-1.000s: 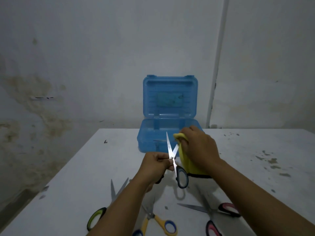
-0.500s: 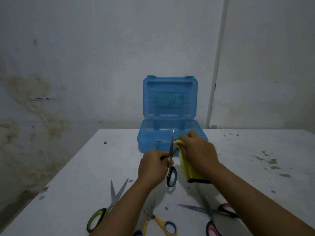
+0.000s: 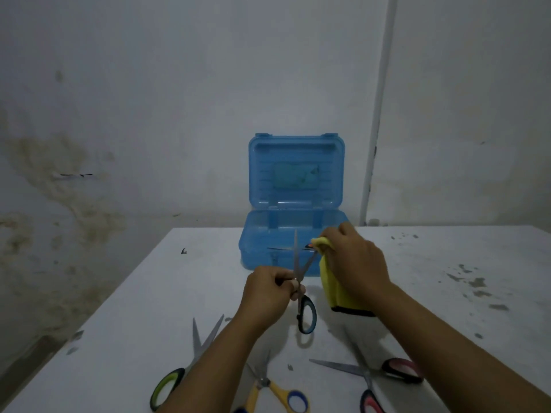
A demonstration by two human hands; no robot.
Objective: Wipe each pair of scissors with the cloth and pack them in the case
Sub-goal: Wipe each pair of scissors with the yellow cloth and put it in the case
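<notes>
My left hand (image 3: 269, 289) grips a pair of blue-and-black-handled scissors (image 3: 306, 314) near the pivot, blades spread and pointing up. My right hand (image 3: 354, 262) pinches a yellow cloth (image 3: 335, 289) around the tip of the right blade; the cloth hangs down below the hand. Just behind stands the open blue plastic case (image 3: 293, 231), lid upright; another pair of scissors shows dimly inside it. On the table lie green-handled scissors (image 3: 190, 365), yellow-and-blue-handled scissors (image 3: 277, 389) and pink-handled scissors (image 3: 372, 377), partly under my forearms.
The white table (image 3: 447, 293) has dark specks and stains on its right side. A stained wall stands close behind the case, with a white pipe (image 3: 377, 114) running down it. The table's left edge drops off to the floor.
The scissors turned edge-on and back, with the blades spread again. My right hand slid the cloth up along the right blade toward its tip. The case and other scissors did not move.
</notes>
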